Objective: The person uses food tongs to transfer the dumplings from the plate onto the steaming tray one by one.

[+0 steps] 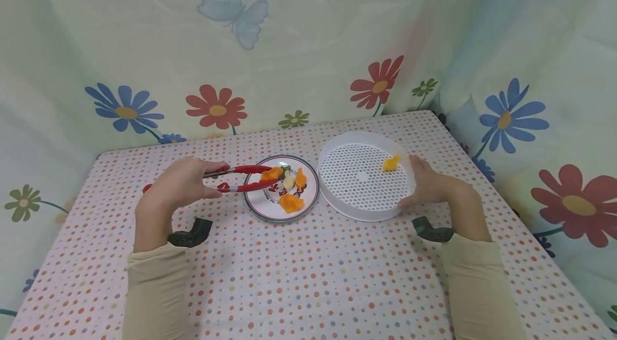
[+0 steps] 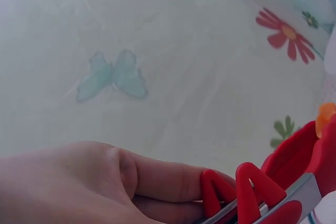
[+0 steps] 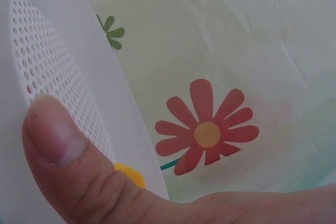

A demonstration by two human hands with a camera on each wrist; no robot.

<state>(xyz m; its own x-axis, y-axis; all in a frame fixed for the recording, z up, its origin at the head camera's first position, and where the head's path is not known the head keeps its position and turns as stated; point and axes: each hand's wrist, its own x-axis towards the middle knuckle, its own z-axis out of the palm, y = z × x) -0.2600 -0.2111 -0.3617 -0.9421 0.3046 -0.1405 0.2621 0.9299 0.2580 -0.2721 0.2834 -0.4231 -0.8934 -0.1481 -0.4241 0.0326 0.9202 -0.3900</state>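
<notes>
Red-handled metal tongs (image 1: 236,178) lie level over the round patterned plate (image 1: 260,210), tips pinching an orange dumpling-shaped piece (image 1: 271,173). The white perforated round plastic steamer tray (image 1: 356,206) sits just right of it, holding one yellow piece (image 1: 391,163).

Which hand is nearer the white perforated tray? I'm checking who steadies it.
Right. The right hand grips the white perforated tray's rim; the left hand is off beyond the plate, holding red tongs.

Tongs (image 1: 241,178): showing glossy red plastic grips over a bare metal strip, smooth.
Steamer tray (image 1: 365,175): looking like matt white plastic, its floor perforated.
Plate (image 1: 281,188): appearing glazed, smooth and shiny, with printed marks.
Tablecloth (image 1: 308,276): lying as matt dotted cloth.
Backdrop (image 1: 308,35): hanging as thin flowered fabric, faintly creased.
</notes>
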